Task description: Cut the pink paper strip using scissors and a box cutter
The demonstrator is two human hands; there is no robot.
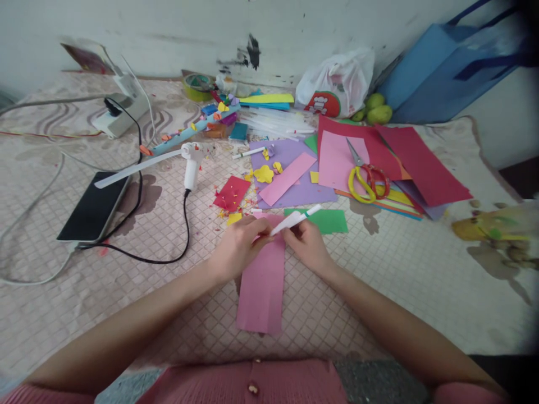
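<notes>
1. Paper, cut as a long pink strip [261, 292], is seen in the head view near the middle of the desk's [370, 297] near edge; its length is run away from that edge, and its far part is partly covered by the hands.
2. Over that far part, a slim white stick [312, 212] with a green band is held at a slant, its banded end pointed toward the far right corner.
3. By the right hand [310, 247] the stick is pinched between thumb and fingers, partway along its length.
4. By the left hand [238, 249] the stick's lower end is met with curled fingers, tips drawn together; whether stick or paper is pinched there cannot be told.
5. The stick is judged light, stiff and smooth, liable to roll if released, and best gripped near its middle. The strip is judged light, limp and easily creased, best taken flat by its long edges.
6. Toward the far edge, yellow paper flowers [264, 174] are borne on a purple sheet [322, 193]; to their right, scissors [359, 163] are laid on coloured paper [433, 163]. Toward the left edge, a glue gun [191, 169] and a phone [92, 207] are placed.
</notes>
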